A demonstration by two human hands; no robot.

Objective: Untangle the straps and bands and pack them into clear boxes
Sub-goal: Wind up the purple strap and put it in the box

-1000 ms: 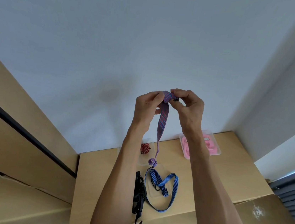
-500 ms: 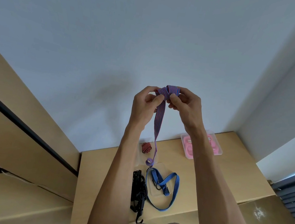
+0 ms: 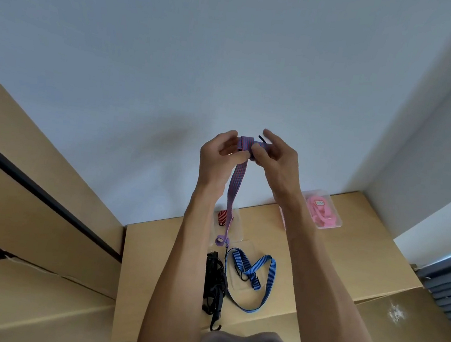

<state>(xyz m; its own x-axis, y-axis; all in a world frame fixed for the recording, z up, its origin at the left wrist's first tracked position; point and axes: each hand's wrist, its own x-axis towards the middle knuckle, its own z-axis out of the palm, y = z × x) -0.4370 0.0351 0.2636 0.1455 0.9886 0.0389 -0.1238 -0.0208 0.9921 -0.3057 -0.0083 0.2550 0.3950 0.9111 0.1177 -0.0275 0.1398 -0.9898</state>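
Purple-and-red striped strap (image 3: 236,183) is hanging from raised hands: left hand (image 3: 219,153) and right hand (image 3: 275,160) are each pinching its rolled top above the table (image 3: 349,265). Black tangle (image 3: 214,286) and blue strap (image 3: 252,270) are still lying loose; red roll (image 3: 222,217) and pink bands (image 3: 322,212) are sitting boxed.

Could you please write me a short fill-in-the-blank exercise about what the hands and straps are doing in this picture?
1. Both hands pinch the top of the ____ striped strap, which hangs down toward the table.
2. The clear box at the far right of the table holds a ____ band.
3. The blue strap lies on the table just right of a ____ tangle of cord.

Missing words: purple; pink; black
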